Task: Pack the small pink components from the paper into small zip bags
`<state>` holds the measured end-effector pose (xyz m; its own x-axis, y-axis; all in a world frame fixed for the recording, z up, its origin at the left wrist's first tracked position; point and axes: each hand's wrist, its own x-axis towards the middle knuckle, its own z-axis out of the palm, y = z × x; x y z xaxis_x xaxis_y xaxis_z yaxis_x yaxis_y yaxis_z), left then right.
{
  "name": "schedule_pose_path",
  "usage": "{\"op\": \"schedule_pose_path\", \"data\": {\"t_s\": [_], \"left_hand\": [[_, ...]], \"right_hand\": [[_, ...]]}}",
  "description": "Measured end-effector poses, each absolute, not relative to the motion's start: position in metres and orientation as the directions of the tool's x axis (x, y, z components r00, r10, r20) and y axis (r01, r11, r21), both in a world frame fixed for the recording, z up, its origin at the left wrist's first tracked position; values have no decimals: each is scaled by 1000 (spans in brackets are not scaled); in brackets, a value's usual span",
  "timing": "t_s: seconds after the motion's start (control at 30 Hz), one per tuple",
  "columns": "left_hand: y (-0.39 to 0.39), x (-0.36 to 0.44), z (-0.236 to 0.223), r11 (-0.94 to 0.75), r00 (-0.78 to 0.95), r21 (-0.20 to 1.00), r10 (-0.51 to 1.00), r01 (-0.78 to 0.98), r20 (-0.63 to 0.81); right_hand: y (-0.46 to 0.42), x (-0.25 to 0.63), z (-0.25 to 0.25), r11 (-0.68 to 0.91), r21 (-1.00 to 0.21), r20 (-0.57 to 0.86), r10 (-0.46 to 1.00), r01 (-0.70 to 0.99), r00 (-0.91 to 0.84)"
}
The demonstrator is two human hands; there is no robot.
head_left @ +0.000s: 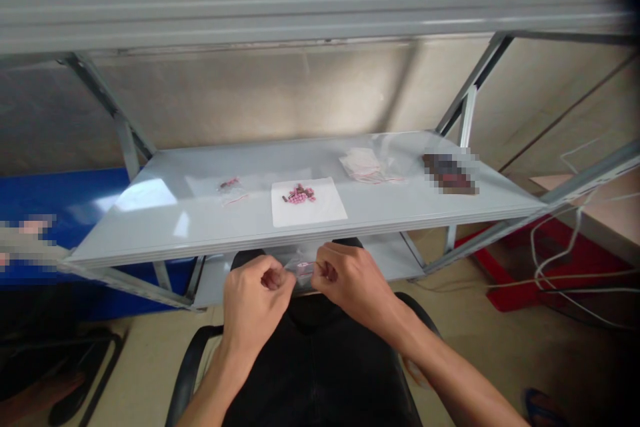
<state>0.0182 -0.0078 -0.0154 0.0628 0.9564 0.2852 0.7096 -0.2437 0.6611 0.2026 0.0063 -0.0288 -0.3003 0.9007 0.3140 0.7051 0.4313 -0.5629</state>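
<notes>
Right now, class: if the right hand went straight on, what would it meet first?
Probably the small plastic bag that the right hand pinches, with the left hand just beyond; depth is unclear.

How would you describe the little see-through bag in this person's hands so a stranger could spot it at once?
Find the grey metal shelf. Just below its front edge, the left hand and right hand meet, pinching a small clear plastic bag with something pink inside. Unlike the bags lying on the shelf, it is in hand.

One left hand (pixel 257 303); one right hand (pixel 350 287); at least three small plastic bags (pixel 303 270); one white paper sheet (pixel 330 213).
</notes>
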Motion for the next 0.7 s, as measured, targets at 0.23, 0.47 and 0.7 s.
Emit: {"op": "schedule_pose_path", "data": {"t_s": [0.23,0.47,0.7], "left_hand": [[-17,19,-9,-318,115,821,947,474,300],[12,13,-33,-3,110,988,994,-156,21],[47,27,-38,157,105,913,986,-375,-127]], "right_hand": [[15,215,-22,409,-789,321,910,458,-261],[38,234,-1,230,-973,227,917,-31,-327],[77,236,1,138,-986,163,916,-93,-367]]}}
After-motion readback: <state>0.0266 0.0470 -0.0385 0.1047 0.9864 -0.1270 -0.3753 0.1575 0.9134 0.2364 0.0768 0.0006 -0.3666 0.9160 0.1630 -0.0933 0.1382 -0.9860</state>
